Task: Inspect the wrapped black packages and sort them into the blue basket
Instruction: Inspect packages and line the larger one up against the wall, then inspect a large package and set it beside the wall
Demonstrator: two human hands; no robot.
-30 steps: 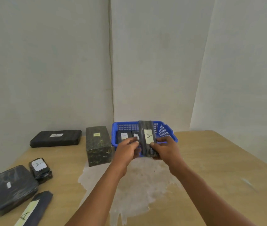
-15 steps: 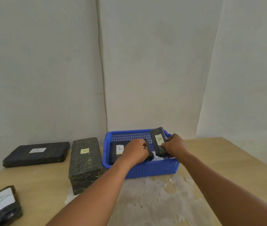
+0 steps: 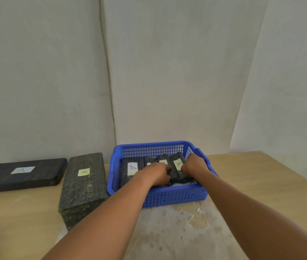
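Black package [image 3: 177,167] sits between both hands' grip inside blue basket [image 3: 175,197].

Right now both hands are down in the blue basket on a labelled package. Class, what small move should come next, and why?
Probably let go and lift both hands out. The package already lies low inside the blue basket, in line with the other packages there, with the left hand and right hand curled on either side of it. Nothing more seems needed before reaching for the tall package outside.
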